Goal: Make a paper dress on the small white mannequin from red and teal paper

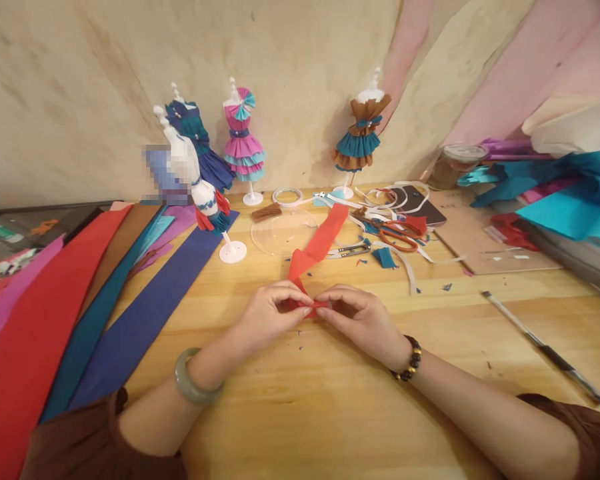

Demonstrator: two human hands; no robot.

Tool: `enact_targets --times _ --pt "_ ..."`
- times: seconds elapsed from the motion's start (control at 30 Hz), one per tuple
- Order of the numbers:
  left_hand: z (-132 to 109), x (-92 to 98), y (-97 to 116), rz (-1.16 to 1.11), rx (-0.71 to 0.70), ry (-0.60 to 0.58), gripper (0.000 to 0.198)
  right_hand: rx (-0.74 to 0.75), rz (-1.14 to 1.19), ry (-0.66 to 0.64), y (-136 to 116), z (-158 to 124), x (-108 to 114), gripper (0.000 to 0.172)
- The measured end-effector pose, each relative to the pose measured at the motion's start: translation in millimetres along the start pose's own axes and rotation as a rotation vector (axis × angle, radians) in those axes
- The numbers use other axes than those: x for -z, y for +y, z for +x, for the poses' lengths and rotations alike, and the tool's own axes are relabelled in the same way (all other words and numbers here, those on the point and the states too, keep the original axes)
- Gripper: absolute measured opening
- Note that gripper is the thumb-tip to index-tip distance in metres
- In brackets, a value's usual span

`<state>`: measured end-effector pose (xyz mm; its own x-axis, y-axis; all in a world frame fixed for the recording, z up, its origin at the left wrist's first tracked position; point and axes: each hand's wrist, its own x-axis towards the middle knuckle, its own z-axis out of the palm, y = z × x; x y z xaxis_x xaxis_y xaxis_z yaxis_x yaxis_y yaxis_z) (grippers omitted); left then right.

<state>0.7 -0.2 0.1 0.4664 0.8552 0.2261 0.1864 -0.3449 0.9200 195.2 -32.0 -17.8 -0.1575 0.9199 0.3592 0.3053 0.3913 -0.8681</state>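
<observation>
Between my two hands is one end of a red crepe paper strip (325, 235), pinched close to the tabletop. My left hand (275, 313) grips it between thumb and forefinger, with a green bangle on the wrist. Facing it, my right hand (363, 320) pinches the same end, the fingertips of both hands nearly touching. From there the strip runs away from me, twists once and lies across the table. Beyond it lie small thread snips (350, 251) and orange-handled scissors (397, 235). Fingers hide most of the pinched part.
Miniature dress forms in paper dresses stand behind, among them a white one (210, 200) and a brown-and-teal one (359, 143). Long coloured paper strips (150, 313) lie at left. A pen (547, 350) rests at right, near a brown board (495, 240). Paper scraps lie about.
</observation>
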Motion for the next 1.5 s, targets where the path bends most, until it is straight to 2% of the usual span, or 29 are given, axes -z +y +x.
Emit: enact_targets --times 0.4,0.93,1.17,1.4,1.5 --pt "-0.7 1.9 -3.7 0.084 0.042 0.034 0.013 0.037 -0.097 0.010 2.6 2.0 -1.1 0.011" --pt "-1.0 3.7 -5.4 0.179 -0.034 0.047 0.012 0.021 -0.097 0.022 0.6 2.8 -0.8 0.011" --pt "0.2 4.8 -4.8 0.171 -0.060 0.055 0.011 0.066 -0.058 0.034 0.0 3.8 -0.7 0.011" --pt "-0.5 5.0 -6.5 0.160 -0.014 0.005 0.014 -0.022 -0.002 0.030 2.3 1.4 1.2 0.010" --pt "-0.9 5.0 -7.3 0.156 0.025 0.003 0.015 -0.048 0.017 0.042 6.1 -0.1 1.5 0.016"
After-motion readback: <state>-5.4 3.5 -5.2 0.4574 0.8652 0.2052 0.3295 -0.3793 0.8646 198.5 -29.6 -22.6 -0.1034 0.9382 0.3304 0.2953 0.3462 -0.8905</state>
